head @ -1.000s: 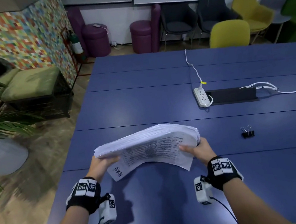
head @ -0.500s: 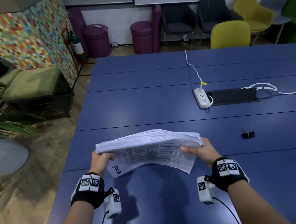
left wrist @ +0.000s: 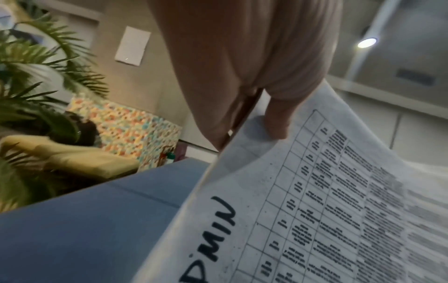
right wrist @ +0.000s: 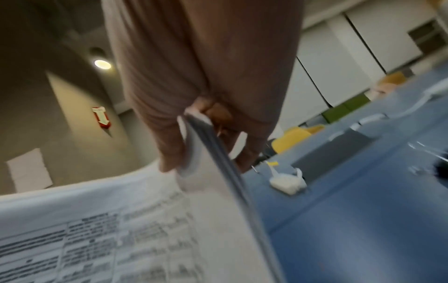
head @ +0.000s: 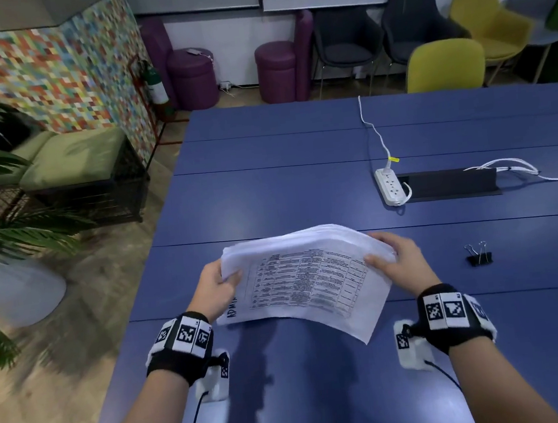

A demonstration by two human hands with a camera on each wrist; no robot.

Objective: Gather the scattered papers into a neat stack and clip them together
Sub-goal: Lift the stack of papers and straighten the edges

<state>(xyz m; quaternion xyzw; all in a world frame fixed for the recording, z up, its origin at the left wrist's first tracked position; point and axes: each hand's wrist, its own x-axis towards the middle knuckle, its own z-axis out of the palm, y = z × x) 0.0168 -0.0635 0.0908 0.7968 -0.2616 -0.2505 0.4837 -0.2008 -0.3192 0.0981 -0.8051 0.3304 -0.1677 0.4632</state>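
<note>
A thick stack of white papers (head: 306, 274) with a printed table on the near sheet is held up off the blue table (head: 268, 191), tilted toward me. My left hand (head: 218, 288) grips its left edge, thumb on the printed face (left wrist: 276, 122). My right hand (head: 396, 261) grips the right edge, thumb in front and fingers behind the stack (right wrist: 206, 137). One sheet hangs lower at the bottom right corner. A black binder clip (head: 479, 255) lies on the table to the right of my right hand, apart from it.
A white power strip (head: 390, 187) with its cable and a black cable hatch (head: 450, 183) lie farther back right. White cables (head: 521, 172) trail off right. The table's left edge drops to the floor, with a potted plant (head: 1, 240) and a bench beyond. Chairs stand at the far end.
Both hands have tipped the stack more upright, so the printed sheet faces me more fully. The stack has shifted slightly right. The binder clip has not moved.
</note>
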